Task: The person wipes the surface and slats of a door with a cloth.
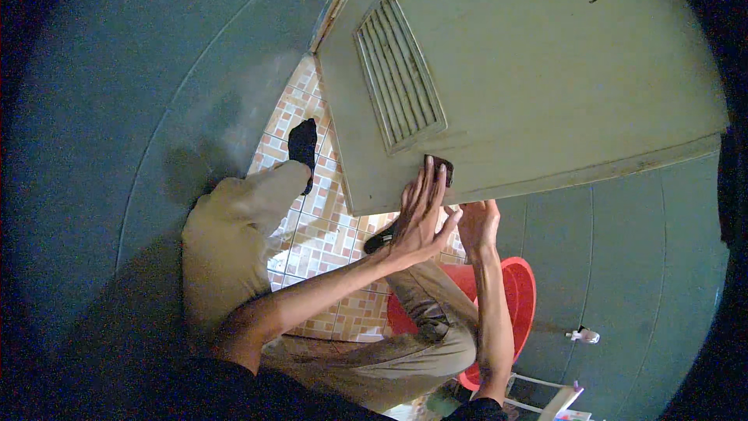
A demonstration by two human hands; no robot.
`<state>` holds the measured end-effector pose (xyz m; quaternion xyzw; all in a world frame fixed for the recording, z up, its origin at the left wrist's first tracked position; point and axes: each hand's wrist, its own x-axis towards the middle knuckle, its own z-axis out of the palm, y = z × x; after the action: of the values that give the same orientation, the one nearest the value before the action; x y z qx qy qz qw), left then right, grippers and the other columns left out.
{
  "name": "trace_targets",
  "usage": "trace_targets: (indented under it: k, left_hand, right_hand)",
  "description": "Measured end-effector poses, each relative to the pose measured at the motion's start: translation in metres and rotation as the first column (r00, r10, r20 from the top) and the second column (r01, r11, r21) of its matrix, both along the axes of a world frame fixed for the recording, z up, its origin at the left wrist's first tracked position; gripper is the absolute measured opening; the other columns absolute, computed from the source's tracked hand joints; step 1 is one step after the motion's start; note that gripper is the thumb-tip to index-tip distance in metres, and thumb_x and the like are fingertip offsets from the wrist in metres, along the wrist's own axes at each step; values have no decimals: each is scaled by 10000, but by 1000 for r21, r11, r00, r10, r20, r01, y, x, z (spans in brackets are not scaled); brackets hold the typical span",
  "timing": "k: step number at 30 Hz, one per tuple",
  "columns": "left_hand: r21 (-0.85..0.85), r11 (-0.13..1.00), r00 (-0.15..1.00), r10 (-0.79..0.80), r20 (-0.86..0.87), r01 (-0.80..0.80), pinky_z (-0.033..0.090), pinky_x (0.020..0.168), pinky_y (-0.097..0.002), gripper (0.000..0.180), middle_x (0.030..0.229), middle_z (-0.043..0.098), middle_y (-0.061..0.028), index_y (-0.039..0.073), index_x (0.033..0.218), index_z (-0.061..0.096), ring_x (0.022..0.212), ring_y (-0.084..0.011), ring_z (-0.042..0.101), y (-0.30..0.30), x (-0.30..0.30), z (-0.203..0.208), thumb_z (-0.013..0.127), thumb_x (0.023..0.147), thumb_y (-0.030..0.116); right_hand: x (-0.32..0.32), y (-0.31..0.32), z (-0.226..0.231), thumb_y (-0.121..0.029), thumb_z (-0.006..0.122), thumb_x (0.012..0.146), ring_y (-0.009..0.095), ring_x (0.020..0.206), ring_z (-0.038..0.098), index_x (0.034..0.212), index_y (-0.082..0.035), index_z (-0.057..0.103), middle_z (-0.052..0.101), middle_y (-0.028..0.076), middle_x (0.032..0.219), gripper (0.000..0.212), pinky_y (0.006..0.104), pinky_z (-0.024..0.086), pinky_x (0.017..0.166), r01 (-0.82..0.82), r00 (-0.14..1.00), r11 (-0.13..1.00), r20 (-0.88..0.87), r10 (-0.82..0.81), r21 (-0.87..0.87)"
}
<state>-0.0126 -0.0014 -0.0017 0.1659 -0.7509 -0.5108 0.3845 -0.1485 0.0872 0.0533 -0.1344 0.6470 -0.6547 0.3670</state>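
Note:
My left hand (421, 214) is flattened against a pale greenish door (561, 70), its fingers over a small dark reddish-brown scrubbing pad (441, 171). The pad lies on the door face just below the slatted vent (399, 70), close to the door's edge. Beside it, my right hand (478, 228) grips that edge, with the fingertips curled over it and partly hidden. Faint smudges show on the door between vent and pad.
A red plastic tub (523, 284) stands beside my right knee, partly behind my arm. Blue-green walls (592, 265) rise on both sides. The floor has small orange-and-white tiles (312, 234). A tap (583, 335) sticks out at right, above a white rack (538, 394).

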Motion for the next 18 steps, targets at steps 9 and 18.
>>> trace_targets:
  k: [9,18]
  left_hand:
    - [330,939,989,55,139,-98,162,1219,-589,838,1668,64,-344,-36,1628,63,1542,-492,145,10,-15,4,445,1054,441]
    - [105,994,996,36,76,-43,174,1216,-578,830,1668,87,-339,-19,1632,94,1548,-469,156,6,-10,-8,451,1048,450]
  right_hand:
    - [14,-3,9,-563,420,1032,265,1361,486,1446,-134,519,540,85,1464,604,559,366,1114,33,998,999,60,-32,-20]
    - [22,-10,15,-586,366,1027,329,1415,423,1519,-61,426,439,145,1561,723,610,294,1156,56,997,998,58,-55,-11]
